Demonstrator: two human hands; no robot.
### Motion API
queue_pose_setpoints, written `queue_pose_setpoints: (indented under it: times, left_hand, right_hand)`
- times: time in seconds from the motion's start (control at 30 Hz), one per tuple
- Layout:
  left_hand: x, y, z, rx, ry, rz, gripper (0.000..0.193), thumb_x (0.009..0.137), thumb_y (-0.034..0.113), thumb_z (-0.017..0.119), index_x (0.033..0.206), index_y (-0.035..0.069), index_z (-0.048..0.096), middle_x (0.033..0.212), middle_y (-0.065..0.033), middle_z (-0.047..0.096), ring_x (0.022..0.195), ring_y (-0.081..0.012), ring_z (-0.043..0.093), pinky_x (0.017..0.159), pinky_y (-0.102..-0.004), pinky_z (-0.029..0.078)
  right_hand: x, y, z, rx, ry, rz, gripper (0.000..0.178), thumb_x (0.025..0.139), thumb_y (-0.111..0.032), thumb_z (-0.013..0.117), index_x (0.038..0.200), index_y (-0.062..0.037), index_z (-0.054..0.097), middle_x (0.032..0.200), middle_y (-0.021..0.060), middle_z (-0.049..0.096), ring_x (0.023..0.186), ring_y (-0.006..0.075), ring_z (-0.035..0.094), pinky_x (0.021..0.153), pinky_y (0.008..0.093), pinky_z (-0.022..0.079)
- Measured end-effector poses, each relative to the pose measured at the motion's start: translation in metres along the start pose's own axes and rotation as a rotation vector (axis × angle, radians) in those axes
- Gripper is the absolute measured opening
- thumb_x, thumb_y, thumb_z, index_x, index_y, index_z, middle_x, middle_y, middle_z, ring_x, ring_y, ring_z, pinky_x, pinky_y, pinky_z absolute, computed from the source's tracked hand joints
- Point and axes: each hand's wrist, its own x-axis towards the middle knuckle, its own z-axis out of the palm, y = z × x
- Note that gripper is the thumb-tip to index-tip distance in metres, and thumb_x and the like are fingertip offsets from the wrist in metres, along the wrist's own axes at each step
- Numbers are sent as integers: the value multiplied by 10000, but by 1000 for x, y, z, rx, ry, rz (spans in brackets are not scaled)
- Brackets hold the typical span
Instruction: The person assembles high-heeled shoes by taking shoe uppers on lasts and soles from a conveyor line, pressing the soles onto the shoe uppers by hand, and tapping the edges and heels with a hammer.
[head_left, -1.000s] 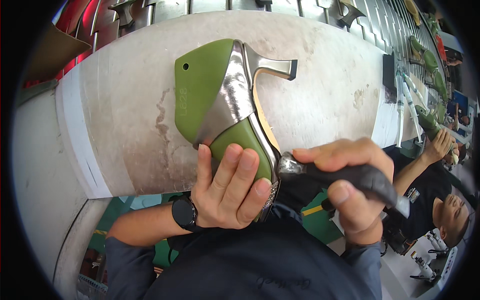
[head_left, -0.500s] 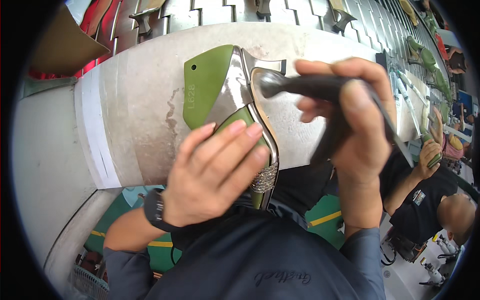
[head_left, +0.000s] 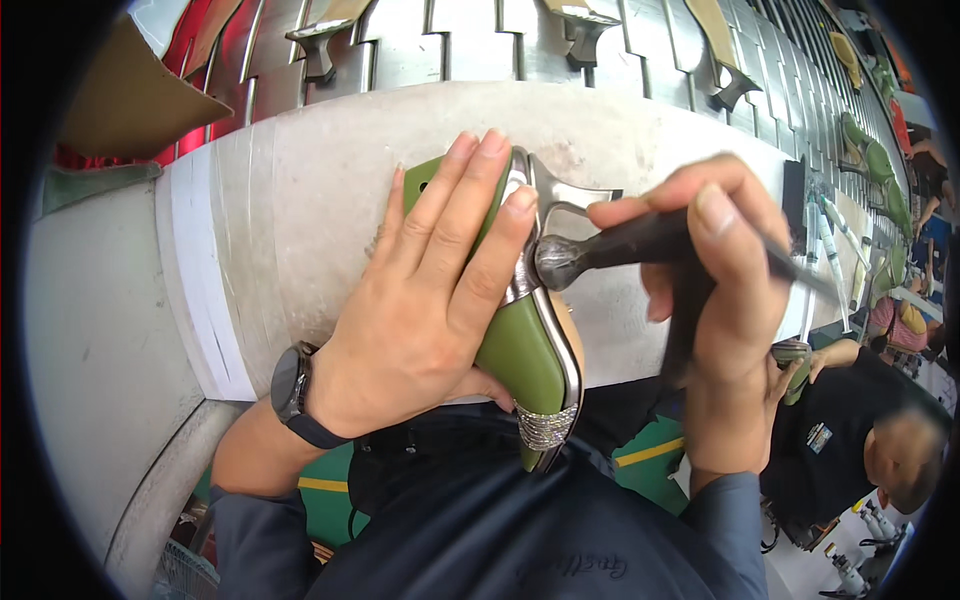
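A high-heeled shoe lies on its side on the pale bench pad, its silvery upper and strap around a green shoe last [head_left: 525, 355]. Its metallic heel [head_left: 572, 196] points right, and a glittering band [head_left: 547, 428] crosses near the pointed toe, which faces me. My left hand [head_left: 410, 310] grips the shoe, fingers stretched over the back part and thumb by the underside near the toe. In my right hand [head_left: 735, 265] is a dark shoemaker's hammer [head_left: 620, 250]. Its rounded face meets the shoe's sole edge just below the heel, though exact contact is hard to see.
Beyond the pad [head_left: 300, 150] runs a slatted metal conveyor [head_left: 440, 60] carrying heeled soles [head_left: 585, 35]. A cardboard piece [head_left: 140, 95] stands at the far left. Syringe-like tubes [head_left: 828, 250] lie to the right. A co-worker [head_left: 840, 430] holds another green last [head_left: 795, 370] at the right.
My left hand has shifted from the shoe's front part to its back part. The hammer head has moved from beside the heel down along the sole edge. The shoe appears slightly lower and farther right.
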Motion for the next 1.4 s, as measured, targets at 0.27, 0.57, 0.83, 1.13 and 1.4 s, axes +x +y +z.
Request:
queue_pose_setpoints:
  times: [0.27,0.57,0.83,1.13,1.4]
  left_hand:
    - [-6,-7,-4,11,16,4,1311,662,491,949,1643,-21,246,1666,-382,229,1529,-577,295,1230,-655,270]
    - [-11,2,-6,-2,55,31,1495,431,421,988,1651,-2,235,1696,-340,207,1558,-533,272,1196,-717,277]
    - [12,31,-22,240,-154,222,1223,500,511,909,1535,35,463,1612,-157,478,1550,-383,378,1257,-689,171]
    - [6,10,7,288,116,374,879,564,635,815,1236,98,638,1187,-41,671,1205,-280,627,1244,-688,223]
    - [-7,0,5,314,155,353,901,501,621,824,1210,97,643,1165,-24,667,1183,-268,626,1236,-692,230]
  right_hand:
    - [17,-17,-1,-72,-211,89,287,994,-312,599,969,-26,616,917,241,783,449,76,514,424,202,421]
    - [4,-25,-7,-38,-256,107,267,999,-311,624,981,-45,628,908,216,780,496,92,573,435,202,417]
    - [-90,1,-28,7,130,-20,287,1025,-192,654,1143,64,709,985,171,788,609,71,609,525,204,481]
    - [-127,-7,-2,-478,364,-207,413,1065,-327,523,1091,67,646,1003,268,758,498,96,491,546,234,442]
    - [-100,-22,-3,-159,261,-300,319,1067,-262,554,1054,22,698,998,182,783,577,73,552,553,208,453]
